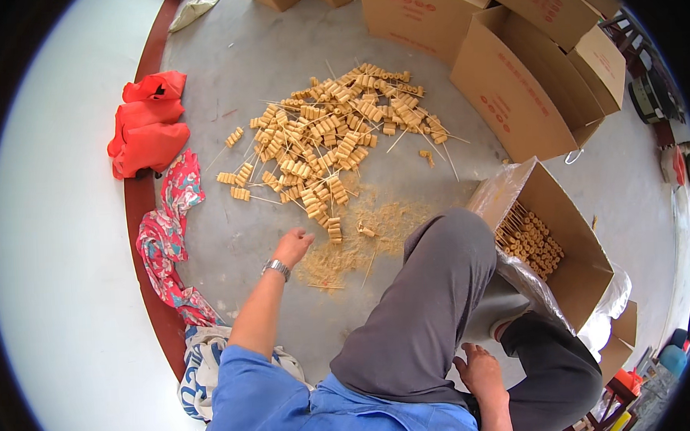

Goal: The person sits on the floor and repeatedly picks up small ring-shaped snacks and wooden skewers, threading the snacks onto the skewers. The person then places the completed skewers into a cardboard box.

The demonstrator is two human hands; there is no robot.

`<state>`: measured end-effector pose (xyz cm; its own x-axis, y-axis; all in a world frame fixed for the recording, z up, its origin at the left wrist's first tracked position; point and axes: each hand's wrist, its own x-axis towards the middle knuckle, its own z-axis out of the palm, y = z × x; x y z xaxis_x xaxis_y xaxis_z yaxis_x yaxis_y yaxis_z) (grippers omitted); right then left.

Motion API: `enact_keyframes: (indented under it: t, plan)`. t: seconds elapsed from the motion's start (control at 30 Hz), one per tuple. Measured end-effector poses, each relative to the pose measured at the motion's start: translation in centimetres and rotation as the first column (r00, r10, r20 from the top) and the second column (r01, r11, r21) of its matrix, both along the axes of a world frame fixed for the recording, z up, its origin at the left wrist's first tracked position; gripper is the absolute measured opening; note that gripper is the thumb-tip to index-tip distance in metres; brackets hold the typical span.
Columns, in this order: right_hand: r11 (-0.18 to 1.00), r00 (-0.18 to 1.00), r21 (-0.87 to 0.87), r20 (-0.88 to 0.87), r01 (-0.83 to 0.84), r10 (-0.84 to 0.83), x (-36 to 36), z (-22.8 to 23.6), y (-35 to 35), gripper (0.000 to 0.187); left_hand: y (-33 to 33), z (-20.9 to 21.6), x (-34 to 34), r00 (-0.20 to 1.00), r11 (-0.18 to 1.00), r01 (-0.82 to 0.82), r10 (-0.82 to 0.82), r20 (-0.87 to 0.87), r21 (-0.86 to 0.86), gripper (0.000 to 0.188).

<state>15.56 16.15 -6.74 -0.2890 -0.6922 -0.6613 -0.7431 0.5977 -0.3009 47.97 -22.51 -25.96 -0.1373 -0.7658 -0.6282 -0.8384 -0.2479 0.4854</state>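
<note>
My left hand (291,247), with a metal watch (276,269) on its wrist, reaches low over the floor just short of a heap of skewers (322,135). Its fingers are partly stretched, and nothing shows in them. The skewers carry ridged, tan food pieces on thin sticks; the closest skewer (334,230) lies to the right of the fingertips. Loose crumbs (395,213) and a broken piece (366,230) lie beside it. Between my legs hangs my right hand (481,370), fingers loosely apart, holding nothing visible. At my right knee, a plastic-lined cardboard box (582,270) holds packed skewers (535,242).
Large open cartons (509,93) stand at the far right. Along the left wall lie a red cloth bag (150,128), a flowered cloth (165,242) and a white-and-blue sack (198,368). My bent leg (425,289) rises between the left hand and the lined box.
</note>
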Motion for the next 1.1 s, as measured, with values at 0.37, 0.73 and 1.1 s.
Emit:
enact_keyframes:
  t: [0.37,0.73,1.1]
  plan:
    - [0.991,0.997,0.126,0.046,0.051,-0.057,0.1,-1.4,-0.4,0.032,-7.9,-2.0,-11.4,0.971,0.845,0.226,-0.153,0.185,-0.485,0.041]
    - [0.982,0.981,0.023,0.046,0.186,-0.187,-2.0,-2.1,-1.9,0.03,-10.8,-3.7,-13.6,0.957,0.929,0.187,-0.099,0.271,-0.32,0.06]
    - [0.982,0.987,0.145,0.088,0.119,-0.132,-1.7,-3.9,-1.7,0.03,-13.4,-6.6,-15.2,0.896,0.96,0.278,-0.246,0.369,-0.033,0.06]
